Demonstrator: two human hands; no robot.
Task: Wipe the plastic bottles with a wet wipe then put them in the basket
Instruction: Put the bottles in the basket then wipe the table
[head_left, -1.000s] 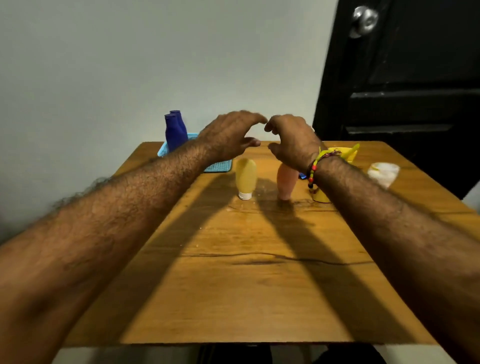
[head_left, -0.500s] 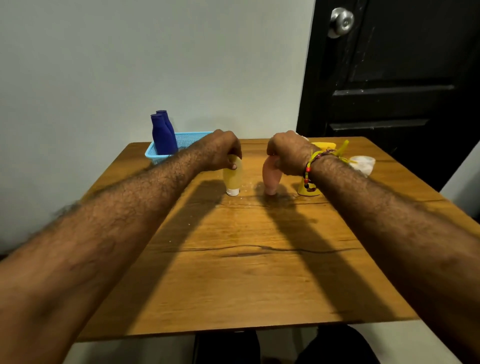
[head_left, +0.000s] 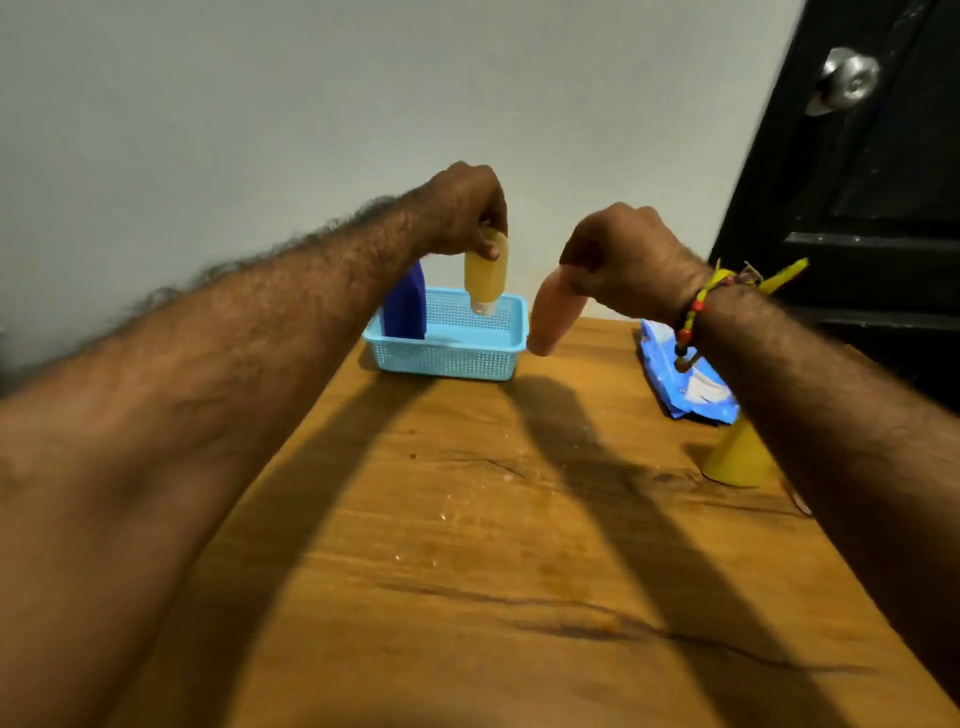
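home room | wooden table (head_left: 519, 519) | black door (head_left: 857, 208) | plain wall (head_left: 260, 104)

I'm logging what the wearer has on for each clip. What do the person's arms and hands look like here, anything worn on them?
Both forearms are bare and hairy, with no sleeves in view. The left hand wears no ring, watch or glove that shows. At the wrist of the right hand sits a beaded bracelet with red, yellow, green and dark beads, a short strand hanging from it.

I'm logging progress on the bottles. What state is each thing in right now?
Yellow bottle: held cap-down by left hand over basket.
Pink bottle: held tilted by right hand, outside the basket.
Blue bottle: upright in basket.
Wipes pack: lying on table.
Door: shut.
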